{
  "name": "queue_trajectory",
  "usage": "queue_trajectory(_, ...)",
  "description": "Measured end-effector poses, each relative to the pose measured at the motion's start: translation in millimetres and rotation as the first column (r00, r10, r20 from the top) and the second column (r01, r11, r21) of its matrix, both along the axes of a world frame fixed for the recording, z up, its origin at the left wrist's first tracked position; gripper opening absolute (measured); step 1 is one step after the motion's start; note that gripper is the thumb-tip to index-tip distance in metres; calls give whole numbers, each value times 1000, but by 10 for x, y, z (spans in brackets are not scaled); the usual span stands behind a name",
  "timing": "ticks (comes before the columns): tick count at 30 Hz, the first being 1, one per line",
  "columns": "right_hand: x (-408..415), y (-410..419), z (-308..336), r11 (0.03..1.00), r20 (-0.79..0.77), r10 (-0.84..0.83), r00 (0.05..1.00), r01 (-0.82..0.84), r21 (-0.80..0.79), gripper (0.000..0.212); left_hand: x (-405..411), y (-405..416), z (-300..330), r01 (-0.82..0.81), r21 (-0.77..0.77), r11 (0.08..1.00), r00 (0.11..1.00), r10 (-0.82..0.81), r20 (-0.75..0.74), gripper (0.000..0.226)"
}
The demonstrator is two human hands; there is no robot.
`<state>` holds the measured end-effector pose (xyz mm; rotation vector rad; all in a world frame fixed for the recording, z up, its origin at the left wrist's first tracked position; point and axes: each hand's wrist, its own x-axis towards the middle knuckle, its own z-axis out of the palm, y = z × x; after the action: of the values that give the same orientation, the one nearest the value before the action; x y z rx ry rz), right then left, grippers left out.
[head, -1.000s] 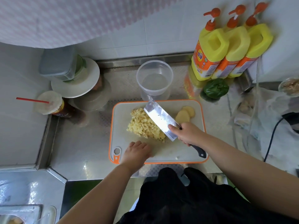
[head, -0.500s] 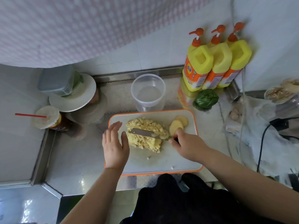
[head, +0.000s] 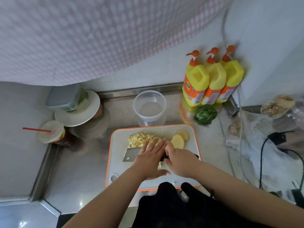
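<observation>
Here, the fingers (head: 158, 143) of the left hand (head: 150, 160) are held straight and side by side, with the thumb stuck out toward the body. They are laid flat on top of the knife (head: 131, 154), and their tips reach the near edge of the yellow bits (head: 141, 139). The fingers (head: 169, 150) of the right hand (head: 181, 160) are curled tight round the knife's dark handle (head: 196, 156), just beside the left hand. Most of the wide blade is hidden under the left hand; only its shiny end is seen, poking out to the left.

The yellow bits are heaped in the far half of the white cutting board (head: 115, 145) with its orange rim. A few bits are seen under the two hands. Two round slices (head: 178, 140) are laid to the right of the heap, one partly over the other.

Behind the board a clear tub (head: 149, 107) is stood on the steel counter (head: 79, 170). Three yellow bottles (head: 195, 84) with orange pumps are lined up at the back right, and a green vegetable (head: 205, 113) is set in front of them. To the left, a cup (head: 51, 131) with a red straw is placed near a white plate (head: 79, 116), and a grey box (head: 63, 99) is set on that plate.
</observation>
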<state>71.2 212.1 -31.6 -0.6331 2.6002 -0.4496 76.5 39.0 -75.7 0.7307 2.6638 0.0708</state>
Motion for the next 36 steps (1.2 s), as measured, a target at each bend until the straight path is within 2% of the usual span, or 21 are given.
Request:
queue_trajectory(7, 35, 12, 25, 997, -114, 65, 991, -62, 35, 40, -45, -15, 18, -14, -37, 999, 1000, 14, 9, 104)
queue_trajectory(13, 38, 117, -8, 999, -174, 42, 984, -44, -5, 32, -102, -24, 48, -60, -45, 997, 998, 60, 6, 93)
queue_trajectory(17, 51, 180, -8, 999, -249, 42, 968, -49, -23, 27, -145, -71, 48, -105, -71, 992, 993, 108, 40, 102)
queue_trajectory(21, 71, 259, -43, 997, -324, 64, 944, -75, -24, 23, -159, -203, -29, -130, -107, 986, 986, 139, 88, 130)
queue_trajectory(23, 83, 318, -77, 995, -410, 85, 908, -97, -9, 24, -167, -283, -61, -127, -135, 983, 987, 139, 83, 131)
queue_trajectory(25, 102, 361, -28, 994, -411, 103, 906, -86, 59, 34, -170, -346, -83, -140, -143, 980, 986, 151, 71, 126)
queue_trajectory(27, 111, 419, -25, 995, -416, 87, 905, -60, 77, 37, -179, -394, -97, -164, -142, 976, 983, 174, 60, 130)
queue_trajectory(30, 103, 542, -83, 1000, -411, 14, 912, -8, 17, 34, -172, -474, -127, -232, -130, 964, 969, 240, 53, 142)
queue_trajectory(34, 112, 703, -173, 982, -391, -188, 901, 157, -110, 22, -164, -557, -186, -297, -125, 947, 953, 302, 21, 140)
queue_trajectory(36, 116, 728, -173, 964, -365, -259, 894, 217, -153, 16, -164, -566, -189, -350, -51, 935, 937, 351, 1, 135)
